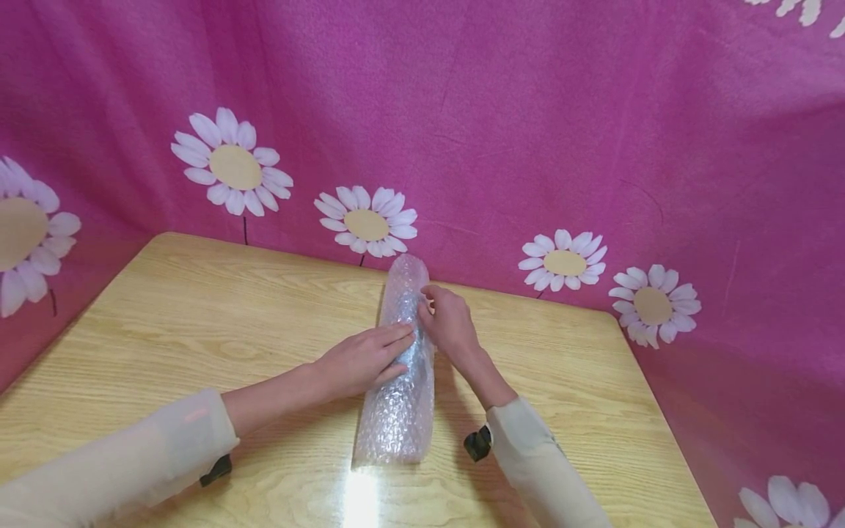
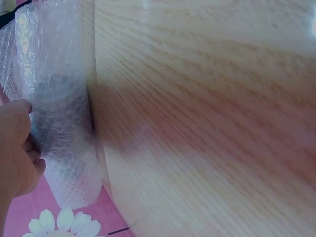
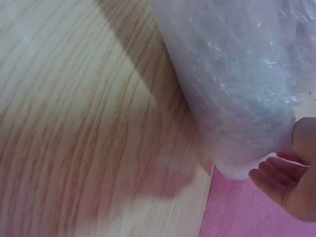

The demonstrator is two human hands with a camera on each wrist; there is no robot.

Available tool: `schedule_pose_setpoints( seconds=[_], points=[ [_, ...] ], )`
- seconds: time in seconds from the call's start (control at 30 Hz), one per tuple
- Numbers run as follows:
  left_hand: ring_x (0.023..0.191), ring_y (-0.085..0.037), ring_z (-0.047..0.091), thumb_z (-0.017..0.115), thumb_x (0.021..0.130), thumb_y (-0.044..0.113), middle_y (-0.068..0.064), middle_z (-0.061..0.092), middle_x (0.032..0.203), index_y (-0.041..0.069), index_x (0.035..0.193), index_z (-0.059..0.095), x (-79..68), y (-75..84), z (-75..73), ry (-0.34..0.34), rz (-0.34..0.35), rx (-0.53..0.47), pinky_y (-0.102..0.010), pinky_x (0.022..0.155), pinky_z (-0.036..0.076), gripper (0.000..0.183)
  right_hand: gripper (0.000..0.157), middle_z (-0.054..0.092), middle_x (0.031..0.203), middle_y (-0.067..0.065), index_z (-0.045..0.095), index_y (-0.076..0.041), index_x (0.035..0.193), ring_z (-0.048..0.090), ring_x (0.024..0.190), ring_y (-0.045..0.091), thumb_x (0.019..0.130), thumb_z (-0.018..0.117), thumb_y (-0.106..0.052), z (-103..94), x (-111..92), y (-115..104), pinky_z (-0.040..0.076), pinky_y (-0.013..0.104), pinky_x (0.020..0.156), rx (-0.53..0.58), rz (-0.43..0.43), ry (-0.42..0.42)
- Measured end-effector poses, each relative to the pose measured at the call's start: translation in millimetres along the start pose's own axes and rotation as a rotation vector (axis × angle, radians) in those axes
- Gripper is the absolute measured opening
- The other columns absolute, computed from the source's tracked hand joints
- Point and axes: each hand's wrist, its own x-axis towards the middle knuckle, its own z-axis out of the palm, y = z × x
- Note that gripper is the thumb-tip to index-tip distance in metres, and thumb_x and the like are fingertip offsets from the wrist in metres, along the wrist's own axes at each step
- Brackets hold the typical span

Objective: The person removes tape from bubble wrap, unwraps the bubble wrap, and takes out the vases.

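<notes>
A long roll of bubble wrap (image 1: 396,425) lies on the wooden table, pointing away from me. Through its clear layers shows a bluish-grey, roughly cylindrical thing (image 2: 54,118), its kind hidden by the wrap. My left hand (image 1: 366,359) rests across the middle of the roll from the left, fingers laid over the top and thumb nearer me. On the far right side, my right hand (image 1: 450,319) pinches the wrap at its edge between thumb and forefinger. In the right wrist view, the other fingers (image 3: 269,185) curl loosely beside the wrap.
The wooden table (image 1: 218,315) reaches back to a pink curtain (image 1: 462,132) printed with white daisies. The roll's far end comes close to the table's back edge. A bright light reflection (image 1: 361,499) shows on the tabletop in front of the roll.
</notes>
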Motion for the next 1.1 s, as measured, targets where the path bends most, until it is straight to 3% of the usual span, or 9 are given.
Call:
schedule_pose_setpoints(
  seconds=[0.3, 0.43, 0.57, 0.83, 1.1],
  points=[
    [0.134, -0.033, 0.047, 0.066, 0.097, 0.026, -0.023, 0.05, 0.144, -0.011, 0.136, 0.053, -0.1, 1.1, -2.0, 0.01, -0.009, -0.015, -0.041, 0.11, 0.039, 0.055, 0.017, 0.073, 0.094, 0.015, 0.072, 0.0, 0.108, 0.07, 0.087, 0.03, 0.094, 0.064, -0.008, 3.4, 3.4, 3.0, 0.057, 0.043, 0.077, -0.111, -0.116, 0.022],
    [0.133, -0.032, 0.048, 0.067, 0.097, 0.025, -0.024, 0.051, 0.143, -0.011, 0.135, 0.055, 0.2, 0.2, -0.8, 0.026, 0.002, -0.003, -0.041, 0.11, 0.039, 0.054, 0.005, 0.069, 0.082, 0.012, 0.069, -0.004, 0.09, 0.067, 0.077, 0.029, 0.092, 0.065, -0.004, 3.9, 6.0, 3.2, 0.055, 0.043, 0.069, -0.136, -0.162, 0.042],
    [0.133, -0.032, 0.049, 0.067, 0.097, 0.025, -0.023, 0.052, 0.142, -0.011, 0.135, 0.055, 0.1, -0.3, -0.6, 0.03, 0.005, -0.003, -0.041, 0.109, 0.04, 0.054, 0.02, 0.059, 0.069, 0.008, 0.058, -0.008, 0.073, 0.059, 0.063, 0.026, 0.09, 0.064, 0.001, 4.0, 7.8, 2.0, 0.052, 0.041, 0.058, -0.167, -0.195, 0.052],
    [0.133, -0.032, 0.048, 0.066, 0.097, 0.025, -0.023, 0.051, 0.143, -0.011, 0.135, 0.055, 0.6, 0.8, -2.0, 0.021, -0.003, -0.016, -0.041, 0.109, 0.04, 0.053, 0.014, 0.065, 0.074, 0.009, 0.067, -0.006, 0.077, 0.062, 0.061, 0.025, 0.089, 0.064, -0.001, 6.8, 9.1, -1.0, 0.054, 0.04, 0.055, -0.273, -0.204, 0.068],
    [0.132, -0.033, 0.049, 0.068, 0.096, 0.023, -0.025, 0.051, 0.142, -0.011, 0.134, 0.055, 1.6, 2.2, -0.7, 0.022, 0.013, -0.015, -0.042, 0.109, 0.04, 0.053, 0.015, 0.063, 0.073, 0.01, 0.063, -0.004, 0.076, 0.065, 0.062, 0.028, 0.09, 0.066, -0.003, 8.5, 8.2, 2.0, 0.055, 0.04, 0.051, -0.397, -0.301, 0.092]
  ],
)
